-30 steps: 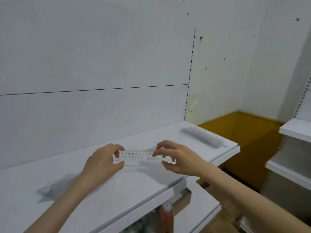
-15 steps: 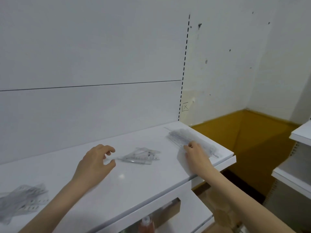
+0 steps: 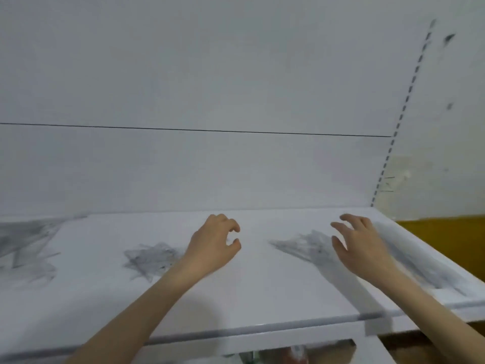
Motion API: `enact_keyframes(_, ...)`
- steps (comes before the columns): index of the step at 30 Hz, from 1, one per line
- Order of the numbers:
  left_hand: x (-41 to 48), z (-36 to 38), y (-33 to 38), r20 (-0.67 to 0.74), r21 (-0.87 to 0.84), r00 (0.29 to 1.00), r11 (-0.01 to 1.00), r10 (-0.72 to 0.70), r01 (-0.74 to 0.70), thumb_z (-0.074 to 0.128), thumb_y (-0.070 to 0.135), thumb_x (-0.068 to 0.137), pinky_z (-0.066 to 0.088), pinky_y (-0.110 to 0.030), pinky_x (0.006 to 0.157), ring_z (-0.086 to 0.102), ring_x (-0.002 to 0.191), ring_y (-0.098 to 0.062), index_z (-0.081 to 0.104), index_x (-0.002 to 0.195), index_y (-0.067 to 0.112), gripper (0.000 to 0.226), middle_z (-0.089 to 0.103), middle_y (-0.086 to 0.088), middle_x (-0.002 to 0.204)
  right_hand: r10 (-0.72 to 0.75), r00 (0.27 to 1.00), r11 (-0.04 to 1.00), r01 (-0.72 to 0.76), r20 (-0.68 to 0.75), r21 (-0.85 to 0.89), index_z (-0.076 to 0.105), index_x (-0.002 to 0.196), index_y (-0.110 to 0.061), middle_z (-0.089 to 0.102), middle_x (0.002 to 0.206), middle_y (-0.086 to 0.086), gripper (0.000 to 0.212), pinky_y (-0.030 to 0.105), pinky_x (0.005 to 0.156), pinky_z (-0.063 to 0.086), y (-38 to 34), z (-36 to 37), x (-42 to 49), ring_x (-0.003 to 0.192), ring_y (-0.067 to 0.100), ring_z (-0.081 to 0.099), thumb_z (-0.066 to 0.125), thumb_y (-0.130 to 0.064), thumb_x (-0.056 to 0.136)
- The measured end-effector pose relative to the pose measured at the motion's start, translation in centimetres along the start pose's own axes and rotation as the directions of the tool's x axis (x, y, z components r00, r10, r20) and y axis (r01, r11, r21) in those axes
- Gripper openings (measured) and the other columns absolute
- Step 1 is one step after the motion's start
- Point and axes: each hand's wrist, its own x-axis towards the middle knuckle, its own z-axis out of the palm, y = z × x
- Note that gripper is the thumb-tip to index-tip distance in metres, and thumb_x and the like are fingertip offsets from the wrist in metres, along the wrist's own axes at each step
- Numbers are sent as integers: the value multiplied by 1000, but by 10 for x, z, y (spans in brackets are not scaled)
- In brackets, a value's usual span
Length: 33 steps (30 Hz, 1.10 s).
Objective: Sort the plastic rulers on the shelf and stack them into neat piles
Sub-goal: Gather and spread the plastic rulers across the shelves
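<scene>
Clear plastic rulers lie in blurred heaps on the white shelf (image 3: 262, 298). A loose heap (image 3: 301, 245) sits in the middle right, just left of my right hand (image 3: 359, 248), which hovers with fingers spread and holds nothing. A second messy heap (image 3: 149, 258) lies left of my left hand (image 3: 215, 245), whose fingers curl loosely around nothing. A long straight stack (image 3: 420, 261) runs along the shelf's right edge, behind my right wrist. A bigger scattered heap (image 3: 26, 248) covers the far left.
A white back panel (image 3: 210, 166) rises behind the shelf, with a slotted upright (image 3: 399, 122) at its right end. The floor to the right is yellow-brown (image 3: 451, 245). A lower shelf with blurred items (image 3: 296, 355) shows under the front edge.
The view swung left, bringing more heaps into sight. My right hand left the long stack at the right edge and now hovers by the middle heap. The ruler held a second ago is gone from both hands.
</scene>
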Motion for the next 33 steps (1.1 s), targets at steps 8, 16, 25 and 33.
enact_keyframes(8,-91,-113,-148,-149,76,949,954,-276,289,54,27,91,39,-25,86,40,114,-10,60,113,20,24,53,5,115,-350,937,878,329,-2,348,69,111,-9,60,124,12,29,38,86,45,-214,30,59,118,36,48,69,-10,82)
enact_keyframes(16,-206,-217,-306,-295,99,832,851,-470,515,62,21,85,42,-27,92,51,105,-13,67,99,18,16,61,4,104,-703,711,617,588,30,523,59,126,-17,54,134,-2,33,21,99,32,-461,43,82,126,18,43,53,-27,95)
enact_keyframes(25,-228,-261,-430,-102,292,892,844,-440,450,29,83,67,17,-28,114,20,142,-11,30,146,24,99,26,6,154,-747,597,646,548,292,532,35,146,-16,39,148,4,63,33,107,33,-635,76,94,136,25,38,48,-49,94)
enact_keyframes(33,-190,-253,-452,52,153,947,939,-318,307,29,91,54,9,-23,112,22,141,-11,41,141,22,112,34,4,150,-800,594,532,767,-84,358,66,84,-19,66,80,-2,35,30,63,47,-637,89,78,78,20,61,42,-42,94)
